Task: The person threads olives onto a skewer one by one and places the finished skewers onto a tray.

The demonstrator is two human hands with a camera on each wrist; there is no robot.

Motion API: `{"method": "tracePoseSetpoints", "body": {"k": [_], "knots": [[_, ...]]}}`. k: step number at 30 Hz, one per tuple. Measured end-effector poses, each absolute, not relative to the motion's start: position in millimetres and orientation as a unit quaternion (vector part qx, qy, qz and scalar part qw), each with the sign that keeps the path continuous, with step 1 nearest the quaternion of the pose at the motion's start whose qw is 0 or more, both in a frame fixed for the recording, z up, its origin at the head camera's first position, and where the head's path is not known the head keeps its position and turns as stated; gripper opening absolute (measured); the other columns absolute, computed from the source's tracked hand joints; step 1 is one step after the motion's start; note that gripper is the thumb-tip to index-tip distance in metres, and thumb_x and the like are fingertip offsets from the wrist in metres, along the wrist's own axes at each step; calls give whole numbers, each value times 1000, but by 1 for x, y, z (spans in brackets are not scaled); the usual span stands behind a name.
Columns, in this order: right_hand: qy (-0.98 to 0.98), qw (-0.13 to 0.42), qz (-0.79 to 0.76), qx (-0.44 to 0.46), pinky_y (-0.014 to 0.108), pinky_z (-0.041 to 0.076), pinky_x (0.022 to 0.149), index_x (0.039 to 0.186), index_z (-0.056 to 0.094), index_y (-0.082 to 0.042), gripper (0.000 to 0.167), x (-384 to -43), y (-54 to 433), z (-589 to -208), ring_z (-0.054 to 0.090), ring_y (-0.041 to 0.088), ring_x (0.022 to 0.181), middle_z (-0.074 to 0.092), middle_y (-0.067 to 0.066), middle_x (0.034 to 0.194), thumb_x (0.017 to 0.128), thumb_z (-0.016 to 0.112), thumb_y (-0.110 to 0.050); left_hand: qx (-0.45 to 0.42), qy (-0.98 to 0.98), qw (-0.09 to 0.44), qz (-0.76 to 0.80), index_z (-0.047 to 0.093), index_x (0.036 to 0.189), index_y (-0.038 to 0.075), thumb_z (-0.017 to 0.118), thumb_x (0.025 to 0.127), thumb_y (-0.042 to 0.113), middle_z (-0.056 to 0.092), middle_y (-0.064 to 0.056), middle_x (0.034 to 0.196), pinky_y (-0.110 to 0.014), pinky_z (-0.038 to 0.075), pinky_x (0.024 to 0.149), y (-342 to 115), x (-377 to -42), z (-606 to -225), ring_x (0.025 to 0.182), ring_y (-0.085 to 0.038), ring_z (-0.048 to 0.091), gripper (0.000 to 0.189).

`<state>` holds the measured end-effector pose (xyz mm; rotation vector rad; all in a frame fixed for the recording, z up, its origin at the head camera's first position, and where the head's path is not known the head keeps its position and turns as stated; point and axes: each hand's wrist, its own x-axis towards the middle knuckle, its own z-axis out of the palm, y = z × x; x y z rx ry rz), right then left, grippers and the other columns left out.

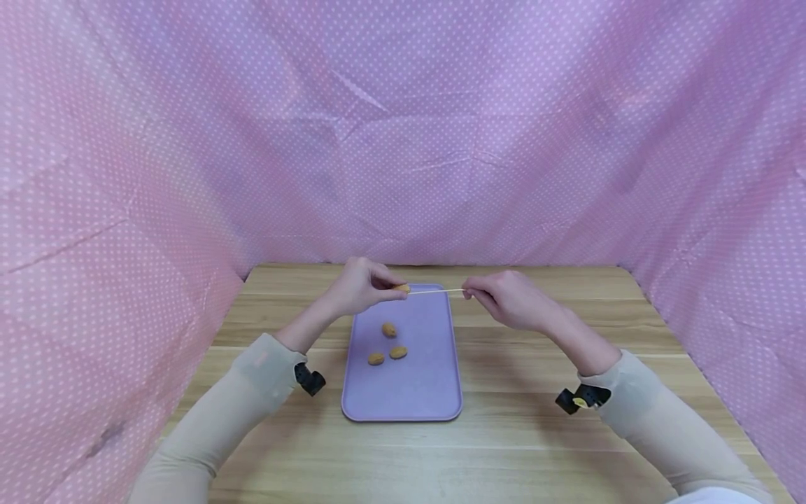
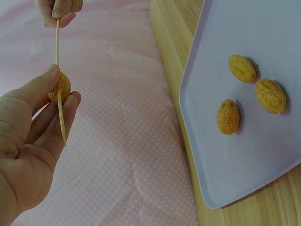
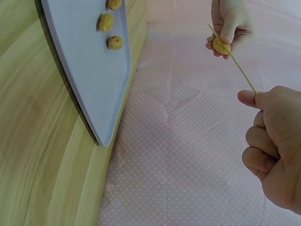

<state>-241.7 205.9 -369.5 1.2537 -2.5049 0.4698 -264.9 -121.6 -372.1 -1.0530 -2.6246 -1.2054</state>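
Note:
My left hand (image 1: 368, 287) pinches a wrinkled yellow-brown dried fruit (image 2: 65, 87) between thumb and fingers, above the far end of the lilac tray (image 1: 428, 392). A thin wooden skewer (image 2: 57, 44) runs in at one side of this fruit, and its pointed end sticks out past the other side. To the right, my right hand (image 1: 510, 299) grips the skewer's back end between thumb and curled forefinger, its other fingers folded in. Between the two hands the skewer lies nearly level in the head view.
Three more dried fruits lie on the tray: one farther back (image 1: 389, 330) and two side by side nearer me, a left one (image 1: 376, 359) and a right one (image 1: 399, 353). The tray stands on a wooden table (image 1: 535, 434). Pink dotted cloth (image 1: 403, 175) hangs around the back and sides.

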Motion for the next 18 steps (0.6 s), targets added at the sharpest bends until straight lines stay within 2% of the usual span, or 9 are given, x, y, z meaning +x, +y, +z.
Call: {"method": "tracePoseSetpoints", "body": {"k": [10, 18], "knots": [[-872, 147, 175, 434, 34, 62, 71, 97, 72, -12, 16, -243, 204, -372, 64, 5, 75, 74, -4, 87, 104, 61, -2, -343, -853, 49, -391, 86, 101, 8, 90, 86, 17, 83, -4, 92, -20, 61, 64, -120, -266, -375, 73, -7, 71, 18], [-869, 147, 180, 436, 34, 62, 70, 99, 71, -10, 16, -243, 202, -375, 66, 6, 76, 74, -2, 87, 103, 61, 1, -347, -848, 45, -398, 86, 102, 6, 90, 86, 16, 83, -6, 92, -21, 64, 67, -117, -267, -374, 76, -10, 75, 20]]}}
